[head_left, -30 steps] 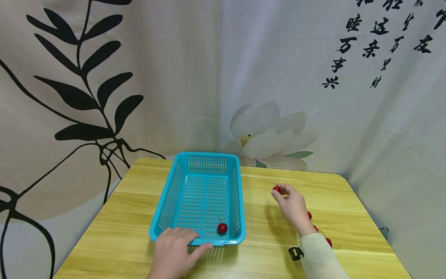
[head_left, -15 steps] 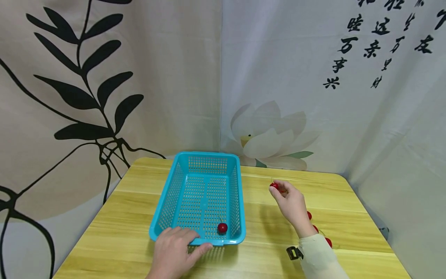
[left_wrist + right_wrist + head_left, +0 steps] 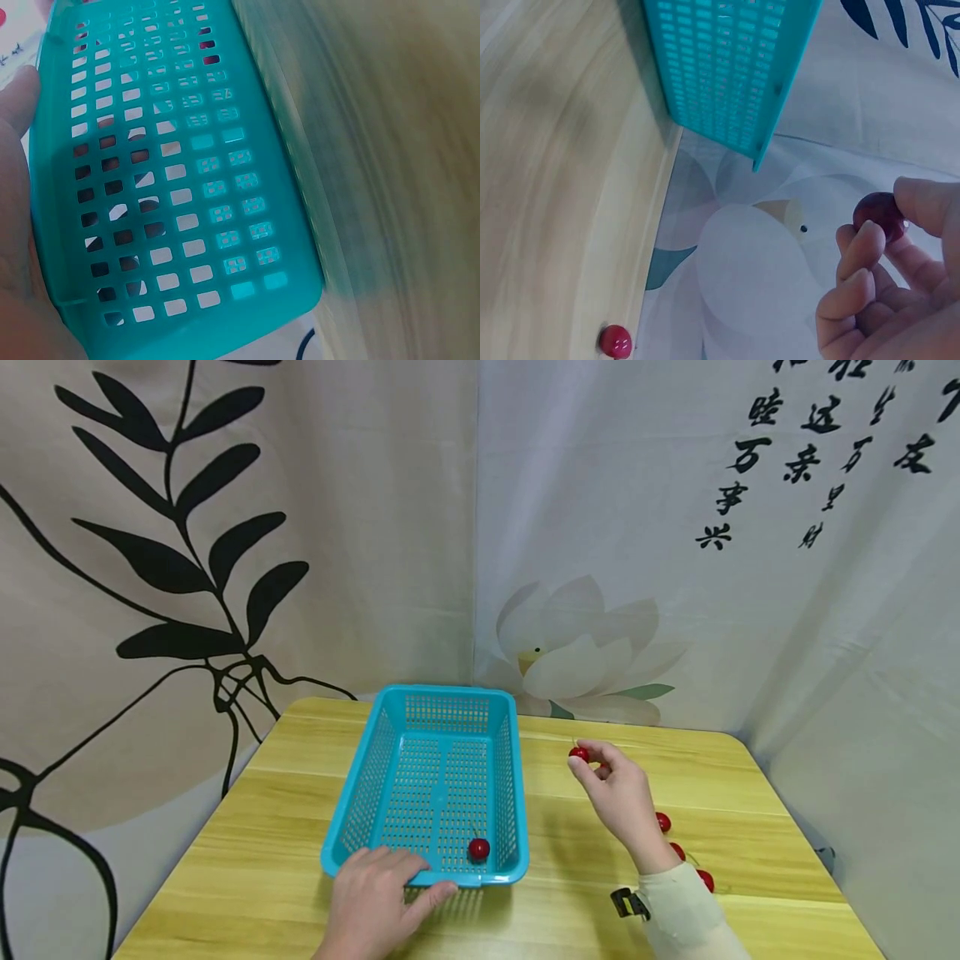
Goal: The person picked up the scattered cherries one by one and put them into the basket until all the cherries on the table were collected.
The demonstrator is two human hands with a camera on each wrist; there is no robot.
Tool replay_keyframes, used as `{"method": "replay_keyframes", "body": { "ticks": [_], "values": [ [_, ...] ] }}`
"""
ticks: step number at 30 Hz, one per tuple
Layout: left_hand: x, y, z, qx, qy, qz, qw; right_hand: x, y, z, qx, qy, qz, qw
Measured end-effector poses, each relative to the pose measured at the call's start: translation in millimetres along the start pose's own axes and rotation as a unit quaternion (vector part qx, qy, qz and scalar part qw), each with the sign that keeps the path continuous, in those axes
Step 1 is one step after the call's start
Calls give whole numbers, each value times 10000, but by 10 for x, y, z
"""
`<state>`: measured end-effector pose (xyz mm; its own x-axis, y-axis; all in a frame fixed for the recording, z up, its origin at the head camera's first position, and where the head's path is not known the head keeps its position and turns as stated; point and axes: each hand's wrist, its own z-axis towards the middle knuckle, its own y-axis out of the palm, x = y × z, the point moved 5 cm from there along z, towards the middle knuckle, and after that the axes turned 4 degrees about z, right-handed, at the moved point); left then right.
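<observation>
My left hand (image 3: 378, 902) grips the near rim of a blue plastic basket (image 3: 521, 793), fingers over the edge and thumb outside. In the left wrist view, fingers show dark through the holes of the basket wall (image 3: 180, 195). One red cherry (image 3: 478, 850) lies inside, at the near right corner. To the right of the basket, my right hand (image 3: 618, 793) pinches another cherry (image 3: 578, 753) between thumb and fingertips, its stem pointing up. The right wrist view shows this held cherry (image 3: 879, 216) raised above the table.
Several cherries (image 3: 705, 881) lie on the wooden table (image 3: 780, 893) beside my right forearm. Another cherry (image 3: 616, 341) sits near the table's edge in the right wrist view. A printed curtain (image 3: 360, 527) hangs behind the table. A black device (image 3: 630, 903) is strapped at my right wrist.
My right hand has moved slightly left and away from me with the pinched cherry, toward the basket. The left hand and basket have stayed in place.
</observation>
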<state>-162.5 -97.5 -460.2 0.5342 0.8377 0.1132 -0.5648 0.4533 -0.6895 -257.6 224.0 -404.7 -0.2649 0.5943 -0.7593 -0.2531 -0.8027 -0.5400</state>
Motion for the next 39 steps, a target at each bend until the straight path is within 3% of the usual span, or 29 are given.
{"method": "replay_keyframes", "body": {
  "ticks": [13,29,39],
  "values": [
    [-7,-6,3,7,-6,-2,10000,-290,163,-65,-290,-485,333,9978],
    [-9,-5,-2,-43,-42,13,10000,-427,332,-141,-533,-656,227,9962],
    [-10,-9,4,-4,-30,1,10000,-528,430,-189,-628,-1018,332,9923]
  ]
}}
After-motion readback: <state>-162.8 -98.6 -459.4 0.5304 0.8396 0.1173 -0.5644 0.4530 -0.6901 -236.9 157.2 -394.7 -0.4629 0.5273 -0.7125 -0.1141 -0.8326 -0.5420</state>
